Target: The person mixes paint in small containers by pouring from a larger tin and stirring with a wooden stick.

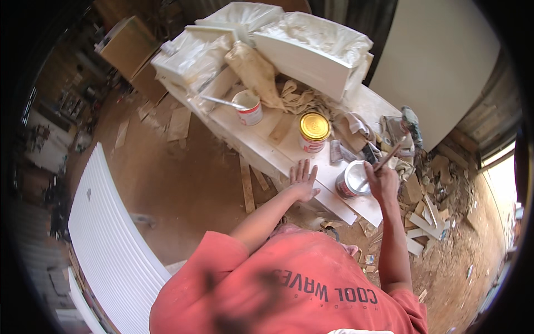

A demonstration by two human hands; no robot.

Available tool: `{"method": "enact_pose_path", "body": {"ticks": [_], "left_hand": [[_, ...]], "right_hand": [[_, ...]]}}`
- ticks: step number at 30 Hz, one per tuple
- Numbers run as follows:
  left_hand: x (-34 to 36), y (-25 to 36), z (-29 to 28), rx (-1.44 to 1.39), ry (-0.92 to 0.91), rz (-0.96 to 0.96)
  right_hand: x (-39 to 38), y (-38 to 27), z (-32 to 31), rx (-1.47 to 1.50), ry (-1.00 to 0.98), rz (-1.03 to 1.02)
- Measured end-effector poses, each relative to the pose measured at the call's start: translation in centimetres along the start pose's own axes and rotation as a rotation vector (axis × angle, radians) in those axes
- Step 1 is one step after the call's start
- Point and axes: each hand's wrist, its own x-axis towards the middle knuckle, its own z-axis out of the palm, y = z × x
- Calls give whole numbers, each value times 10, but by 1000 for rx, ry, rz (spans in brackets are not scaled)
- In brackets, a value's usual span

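My right hand (382, 182) is closed around a thin wooden stick (387, 157), whose lower end reaches into an open metal can (346, 189) of white, paint-like liquid. The can stands near the right end of the work table (236, 128). My left hand (303, 181) lies flat on the table's near edge with its fingers spread, holding nothing. Beyond it stands a can with a closed yellow lid (315, 128). Further left, a white tub (250, 115) has a pale, long-handled tool (222, 102) lying across its rim; which kind cannot be made out.
Plastic-covered white panels (303, 58), a stained cloth bag (253, 72) and crumpled rags (303, 100) crowd the table's far side. A dark-capped bottle (410, 125) stands at the right. Scrap wood (428, 222) litters the ground, and a white corrugated sheet (108, 222) lies at left.
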Motion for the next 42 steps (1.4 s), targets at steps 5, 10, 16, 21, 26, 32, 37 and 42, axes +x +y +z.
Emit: {"method": "enact_pose_path", "body": {"ticks": [5, 10, 16, 21, 26, 32, 37, 42], "left_hand": [[8, 13, 0, -3, -12, 7], [15, 4, -6, 41, -23, -19], [12, 15, -15, 56, -29, -7], [9, 13, -12, 84, -56, -22], [8, 14, -10, 99, -65, -31], [6, 11, -6, 81, -39, -17], [10, 11, -10, 85, -25, -10], [13, 10, -8, 91, -14, -10]], "right_hand": [[14, 25, 4, -79, 200, -36], [22, 11, 5, 76, -58, -26], [32, 25, 3, 29, 165, -6], [18, 16, 6, 111, -28, -40], [19, 22, -9, 31, 118, 8], [13, 19, 2, 106, -63, -13], [27, 32, -10, -34, 174, -55], [19, 19, 11, 148, 42, -149]]}}
